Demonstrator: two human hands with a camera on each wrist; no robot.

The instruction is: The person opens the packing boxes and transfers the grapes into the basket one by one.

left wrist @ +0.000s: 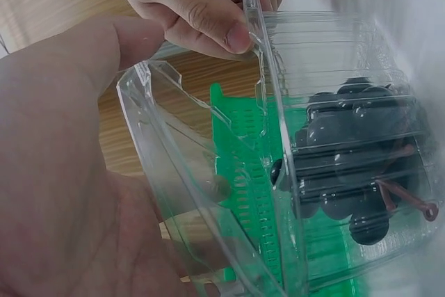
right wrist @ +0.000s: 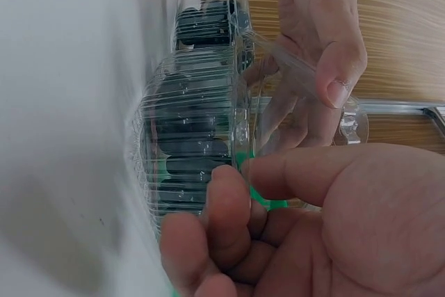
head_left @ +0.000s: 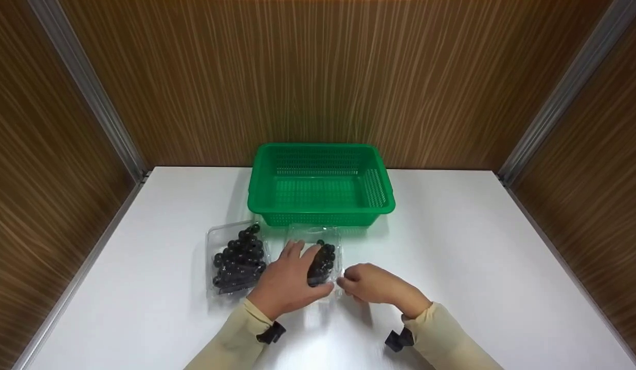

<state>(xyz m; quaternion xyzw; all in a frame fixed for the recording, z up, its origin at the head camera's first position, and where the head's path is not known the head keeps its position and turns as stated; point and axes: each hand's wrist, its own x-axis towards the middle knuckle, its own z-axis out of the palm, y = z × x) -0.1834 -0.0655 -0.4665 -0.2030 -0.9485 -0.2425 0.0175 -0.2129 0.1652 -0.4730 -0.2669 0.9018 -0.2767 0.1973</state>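
A clear plastic clamshell box (head_left: 315, 234) of dark grapes (head_left: 324, 264) lies in front of the green basket. Its lid (left wrist: 182, 126) stands partly raised in the left wrist view. My left hand (head_left: 289, 280) spreads over this lid. Its fingers show through the plastic, on the lid's outer side, with the thumb near a corner. At the box's near right corner, my right hand (head_left: 371, 283) pinches the rim between thumb and forefinger, the other fingers curled. The left hand covers part of the grapes in the head view.
A second clear box (head_left: 213, 239) of dark grapes (head_left: 240, 257) lies to the left, close beside the first. Behind both stands a green perforated basket (head_left: 318, 209) with nothing visible inside. Wood-patterned panels (head_left: 318, 72) wall the white table (head_left: 451, 221) at the back and sides.
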